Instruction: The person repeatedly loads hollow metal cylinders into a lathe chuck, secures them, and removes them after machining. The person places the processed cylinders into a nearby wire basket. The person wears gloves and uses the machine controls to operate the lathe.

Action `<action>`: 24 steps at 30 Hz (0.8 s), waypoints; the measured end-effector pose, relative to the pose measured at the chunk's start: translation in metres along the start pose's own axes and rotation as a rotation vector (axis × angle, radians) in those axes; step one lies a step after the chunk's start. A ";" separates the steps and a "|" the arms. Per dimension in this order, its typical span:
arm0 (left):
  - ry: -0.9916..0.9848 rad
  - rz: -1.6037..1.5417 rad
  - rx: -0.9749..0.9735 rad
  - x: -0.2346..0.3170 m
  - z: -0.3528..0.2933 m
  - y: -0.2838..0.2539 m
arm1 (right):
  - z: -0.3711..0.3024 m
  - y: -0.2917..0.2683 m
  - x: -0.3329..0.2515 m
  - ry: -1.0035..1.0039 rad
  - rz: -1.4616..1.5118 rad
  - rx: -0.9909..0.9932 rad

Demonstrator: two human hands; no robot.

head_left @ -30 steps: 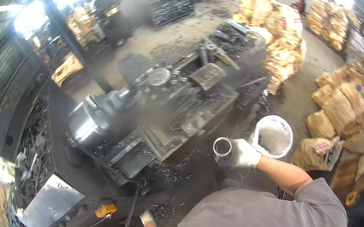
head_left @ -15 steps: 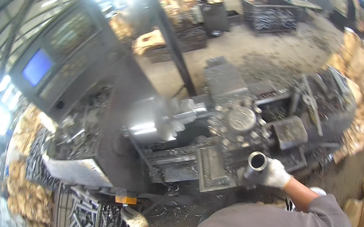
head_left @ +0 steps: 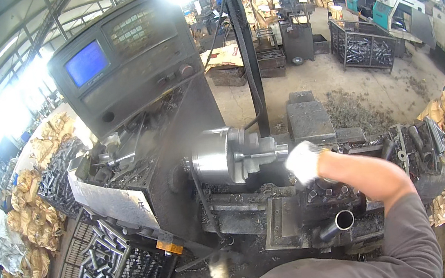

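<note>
Head view: your right hand point(head_left: 304, 162) was at the free end of the metal workpiece point(head_left: 282, 151), off the right edge of the lathe chuck point(head_left: 212, 158); finger closure, there and on your left hand point(head_left: 219, 270), could not be told. Workpiece judged stiff, weighty, possibly slick; best gripped around its barrel.

Right hand point(head_left: 303, 163) (gloved) reaches forward, left hand point(head_left: 219, 270) low.

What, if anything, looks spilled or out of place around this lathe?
Dark debris, apparently metal shavings, lies scattered across the floor behind the lathe. It looks odd because it is loose, not collected in a container.
</note>
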State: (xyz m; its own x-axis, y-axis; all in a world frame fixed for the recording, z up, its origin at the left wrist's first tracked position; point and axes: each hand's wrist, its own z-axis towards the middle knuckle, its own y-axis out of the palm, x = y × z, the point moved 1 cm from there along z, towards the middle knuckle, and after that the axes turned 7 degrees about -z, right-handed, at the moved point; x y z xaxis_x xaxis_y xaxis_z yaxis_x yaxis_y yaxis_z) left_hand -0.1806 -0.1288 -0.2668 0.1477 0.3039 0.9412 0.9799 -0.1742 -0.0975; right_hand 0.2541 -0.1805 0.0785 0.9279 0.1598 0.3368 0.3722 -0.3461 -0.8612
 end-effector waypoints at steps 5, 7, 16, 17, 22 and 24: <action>0.176 0.165 -0.282 0.058 -0.017 0.085 | 0.141 0.211 0.092 -0.148 0.143 -0.634; 0.147 0.242 -0.203 0.059 -0.032 0.050 | 0.150 0.118 0.034 -0.530 0.044 -0.137; 0.197 0.313 -0.070 0.064 -0.022 0.001 | -0.020 0.143 0.193 0.845 0.421 0.199; 0.379 0.319 -0.077 0.081 -0.009 0.000 | -0.030 0.174 0.208 0.985 0.341 0.136; 0.845 0.443 -0.153 0.266 0.035 0.084 | 0.036 0.109 0.149 0.201 0.452 0.344; 1.260 0.637 -0.211 0.330 0.064 0.127 | 0.080 0.081 0.122 0.078 0.580 0.218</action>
State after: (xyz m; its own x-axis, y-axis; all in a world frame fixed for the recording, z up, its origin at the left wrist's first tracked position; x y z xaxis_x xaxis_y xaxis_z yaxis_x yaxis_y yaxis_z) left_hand 0.0010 0.0096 0.0104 0.2226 -0.8795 0.4207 0.7382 -0.1298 -0.6620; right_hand 0.3963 -0.1153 0.0192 0.9796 -0.0683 -0.1891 -0.1978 -0.1581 -0.9674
